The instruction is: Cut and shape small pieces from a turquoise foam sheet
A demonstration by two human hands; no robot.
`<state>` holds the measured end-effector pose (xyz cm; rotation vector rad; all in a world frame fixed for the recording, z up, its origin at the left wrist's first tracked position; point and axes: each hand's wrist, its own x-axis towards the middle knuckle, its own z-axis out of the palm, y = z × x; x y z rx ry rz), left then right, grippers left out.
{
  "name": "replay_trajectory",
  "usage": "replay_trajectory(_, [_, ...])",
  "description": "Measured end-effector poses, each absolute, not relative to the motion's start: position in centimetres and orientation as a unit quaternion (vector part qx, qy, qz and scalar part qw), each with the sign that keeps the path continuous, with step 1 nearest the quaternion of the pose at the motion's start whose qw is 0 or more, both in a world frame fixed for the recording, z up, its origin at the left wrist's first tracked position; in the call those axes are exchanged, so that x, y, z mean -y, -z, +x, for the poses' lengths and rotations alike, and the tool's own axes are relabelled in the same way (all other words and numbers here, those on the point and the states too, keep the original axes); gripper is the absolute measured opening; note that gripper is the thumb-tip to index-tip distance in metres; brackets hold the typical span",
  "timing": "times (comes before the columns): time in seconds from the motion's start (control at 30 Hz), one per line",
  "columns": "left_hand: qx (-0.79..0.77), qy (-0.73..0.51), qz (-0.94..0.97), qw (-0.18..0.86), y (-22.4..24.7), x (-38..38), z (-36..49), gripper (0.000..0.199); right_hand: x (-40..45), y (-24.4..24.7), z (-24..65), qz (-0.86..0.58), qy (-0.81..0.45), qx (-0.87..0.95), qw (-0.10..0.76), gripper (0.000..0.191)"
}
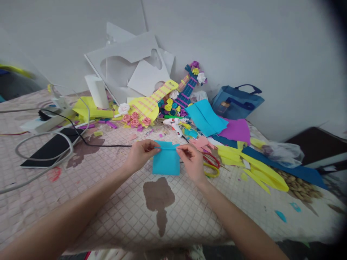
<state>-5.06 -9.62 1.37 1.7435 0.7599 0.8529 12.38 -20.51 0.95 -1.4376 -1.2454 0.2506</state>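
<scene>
A small piece of bright blue paper (166, 163) is held above the table between my two hands, with a crease or fold running across its upper part. My left hand (142, 153) pinches its upper left corner between thumb and finger. At the upper right corner, the thumb and finger of my right hand (192, 160) grip the same paper. Just right of my right hand lie scissors (213, 169) with red and yellow handles, their blades partly hidden. Behind the paper sits a white glue gun (175, 127).
A yellow paper guitar (148, 104) and a dark blue one (187, 90) with paper flowers lean at the back. Blue sheets (207, 117), yellow strips (252, 166) and peanuts (298, 186) lie right. A black tablet (54, 146), cables and a power strip (46, 119) occupy the left.
</scene>
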Motion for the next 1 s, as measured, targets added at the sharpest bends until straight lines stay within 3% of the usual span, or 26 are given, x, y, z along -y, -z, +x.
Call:
replay_trajectory(0.13, [-0.282, -0.377, 0.719, 0.511, -1.2, 9.4, -5.1, 0.02, 20.5, -1.2, 12.5, -0.608, -0.071, 0.544, 0.574, 0.012])
replay_trajectory(0.3, [-0.283, -0.323, 0.67, 0.605, -1.6, 9.7, -5.1, 0.025, 20.6, -0.9, 12.4, -0.611, -0.156, 0.526, 0.571, 0.013])
replay_trajectory(0.57, [-0.279, -0.282, 0.643, 0.655, -2.7, 10.2, -5.3, 0.034, 20.5, -0.7, 12.4, -0.612, -0.191, 0.51, 0.574, 0.017])
replay_trajectory(0.7, [-0.274, -0.262, 0.66, 0.649, -2.4, 10.1, -5.1, 0.045, 20.7, -0.8, 12.0, -0.609, -0.183, 0.532, 0.56, 0.015])
replay_trajectory(1.0, [-0.269, -0.301, 0.679, 0.613, -1.8, 10.1, -4.7, 0.038, 21.1, -1.4, 10.8, -0.604, -0.159, 0.559, 0.545, 0.011])
